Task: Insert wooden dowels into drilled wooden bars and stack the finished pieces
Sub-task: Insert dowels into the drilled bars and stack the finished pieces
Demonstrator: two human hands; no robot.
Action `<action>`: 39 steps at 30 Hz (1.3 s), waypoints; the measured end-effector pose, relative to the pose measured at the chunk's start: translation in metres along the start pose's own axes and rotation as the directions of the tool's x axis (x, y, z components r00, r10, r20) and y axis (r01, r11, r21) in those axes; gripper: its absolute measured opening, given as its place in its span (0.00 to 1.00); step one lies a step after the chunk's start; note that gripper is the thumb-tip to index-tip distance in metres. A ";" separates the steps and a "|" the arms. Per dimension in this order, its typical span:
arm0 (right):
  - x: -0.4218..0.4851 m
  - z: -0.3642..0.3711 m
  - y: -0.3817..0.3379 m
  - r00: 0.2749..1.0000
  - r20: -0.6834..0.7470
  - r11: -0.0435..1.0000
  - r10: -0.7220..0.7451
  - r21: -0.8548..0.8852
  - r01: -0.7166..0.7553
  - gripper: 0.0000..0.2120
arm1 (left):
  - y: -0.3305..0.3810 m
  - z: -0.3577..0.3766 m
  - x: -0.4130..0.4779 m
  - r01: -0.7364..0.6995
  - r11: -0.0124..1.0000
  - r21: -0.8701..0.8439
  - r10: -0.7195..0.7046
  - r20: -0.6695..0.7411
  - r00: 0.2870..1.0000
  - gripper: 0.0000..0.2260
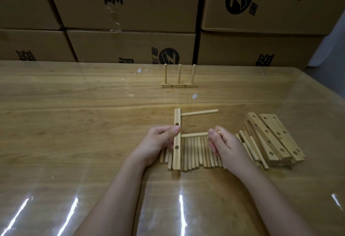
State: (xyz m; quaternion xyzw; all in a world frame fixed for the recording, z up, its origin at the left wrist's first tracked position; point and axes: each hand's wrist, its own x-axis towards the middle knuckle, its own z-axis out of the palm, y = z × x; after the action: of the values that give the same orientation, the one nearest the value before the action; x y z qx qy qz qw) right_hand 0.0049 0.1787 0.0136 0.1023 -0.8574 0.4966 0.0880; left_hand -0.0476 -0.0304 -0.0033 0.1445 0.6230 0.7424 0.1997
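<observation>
My left hand (158,140) grips a drilled wooden bar (177,153) held lengthwise, away from me, above a row of loose dowels (196,151). One dowel (199,113) sticks out to the right from the bar's far end. My right hand (224,144) pinches a second dowel (194,135) whose left end meets the bar's middle. Two side holes in the bar show empty. A finished bar with three upright dowels (178,86) stands farther back on the table.
A pile of drilled bars (274,138) lies to the right of my right hand, with a few dowels leaning on it. Cardboard boxes (130,45) are stacked behind the wooden table (74,123), which has a glossy clear cover.
</observation>
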 end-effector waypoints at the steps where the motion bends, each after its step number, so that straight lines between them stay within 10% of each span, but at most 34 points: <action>1: 0.000 0.000 0.000 1.000 0.004 1.000 0.001 -0.008 -0.001 0.18 | 0.000 0.000 0.000 0.001 1.000 0.007 -0.001 0.004 1.000 0.12; 21: 0.000 0.001 0.000 0.999 -0.047 1.000 -0.019 -0.009 0.018 0.20 | 0.002 0.004 0.003 0.017 0.993 -0.115 -0.026 -0.085 0.996 0.15; 39: -0.001 0.014 -0.012 0.974 0.047 0.829 -0.222 -0.516 0.215 0.13 | 0.000 0.014 0.005 -0.026 0.994 0.104 0.059 -0.328 0.943 0.10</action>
State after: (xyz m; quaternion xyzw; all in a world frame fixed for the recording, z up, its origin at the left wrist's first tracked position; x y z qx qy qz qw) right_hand 0.0088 0.1610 0.0168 0.1685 -0.9412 0.2352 0.1747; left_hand -0.0457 -0.0157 -0.0009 0.0409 0.6800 0.7288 0.0691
